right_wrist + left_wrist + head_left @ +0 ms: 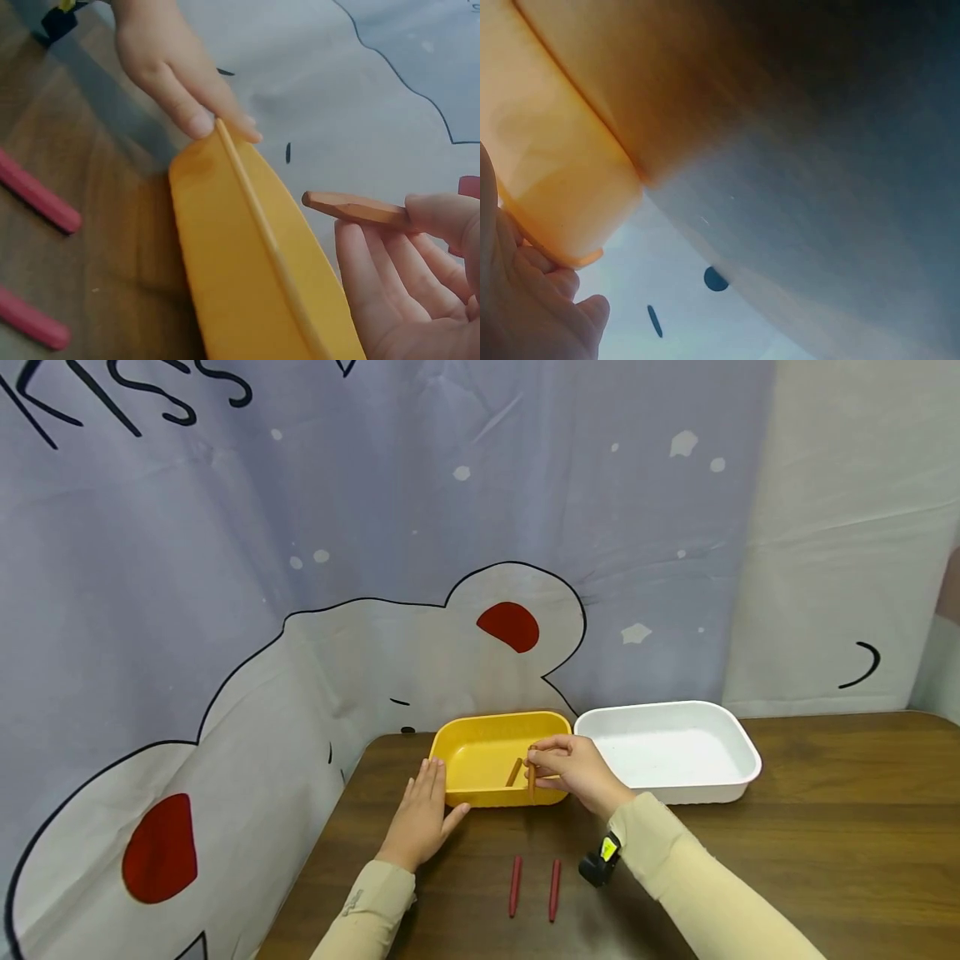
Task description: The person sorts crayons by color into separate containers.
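My right hand (577,770) pinches an orange-brown crayon (356,210) between thumb and fingers, above the front rim of the yellow tray (501,797). In the head view this crayon stands nearly upright. A second orange-brown crayon (514,772) leans inside the tray. My left hand (417,814) rests against the tray's left front corner with its fingers straight and thumb spread along the front. The left wrist view shows its fingertips at the tray's rim (585,260). Two dark red crayons (515,887) lie apart on the table in front of the tray.
A white tray (667,795) stands right beside the yellow one. Behind both hangs a printed curtain (420,510), close to the back edge of the wooden table (840,827). A black wrist device (600,860) hangs by the right sleeve.
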The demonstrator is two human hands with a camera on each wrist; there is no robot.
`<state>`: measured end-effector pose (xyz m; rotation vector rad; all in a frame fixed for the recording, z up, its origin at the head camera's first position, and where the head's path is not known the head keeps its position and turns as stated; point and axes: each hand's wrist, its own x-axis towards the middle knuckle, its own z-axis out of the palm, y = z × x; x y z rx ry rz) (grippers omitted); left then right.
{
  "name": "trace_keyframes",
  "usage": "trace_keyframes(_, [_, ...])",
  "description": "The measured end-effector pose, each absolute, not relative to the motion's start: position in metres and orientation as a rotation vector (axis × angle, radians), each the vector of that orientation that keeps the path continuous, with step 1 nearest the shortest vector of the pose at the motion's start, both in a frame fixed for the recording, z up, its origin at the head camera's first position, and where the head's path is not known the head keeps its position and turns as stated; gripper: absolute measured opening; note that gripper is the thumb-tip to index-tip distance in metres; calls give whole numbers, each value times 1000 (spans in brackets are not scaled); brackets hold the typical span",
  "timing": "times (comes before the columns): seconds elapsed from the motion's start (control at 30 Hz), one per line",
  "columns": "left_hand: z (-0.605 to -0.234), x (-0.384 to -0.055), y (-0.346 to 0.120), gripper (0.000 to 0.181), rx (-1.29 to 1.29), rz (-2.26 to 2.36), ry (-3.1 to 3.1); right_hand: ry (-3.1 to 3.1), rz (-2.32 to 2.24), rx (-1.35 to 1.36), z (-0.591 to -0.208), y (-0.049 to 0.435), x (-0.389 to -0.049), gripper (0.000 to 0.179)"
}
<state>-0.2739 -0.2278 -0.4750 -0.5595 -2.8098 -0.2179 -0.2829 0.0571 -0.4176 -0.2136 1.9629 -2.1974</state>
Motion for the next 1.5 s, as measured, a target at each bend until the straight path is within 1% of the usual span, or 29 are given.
trace_keyframes(0.23, [-473,-273,-226,79,-559,-211,-2809,2037,-2218,-144,-412,44,-299,26])
trace_keyframes(0.43, [-473,-273,-227,80,-559,-207,-2803,2181,-2197,-44,-419,27,-308,22])
trace_keyframes(0.53, [-475,-273,-228,79,-560,-208,-2794,2264,-2153,-39,-424,21,-311,22])
trace_keyframes(0.7, [-475,-273,-227,80,-558,-203,-2797,2375,-2084,-75,-427,13,-312,20])
trace_keyframes(0.87, [-475,-272,-227,81,-554,-196,-2812,2439,-2022,-50,-431,7,-316,18])
trace_keyframes(1.17, [-476,-273,-227,80,-548,-189,-2812,2326,-2062,-3,-431,6,-317,23])
trace_keyframes(1.5, [-475,-273,-227,81,-534,-200,-2827,2340,-2060,-105,-429,10,-310,23])
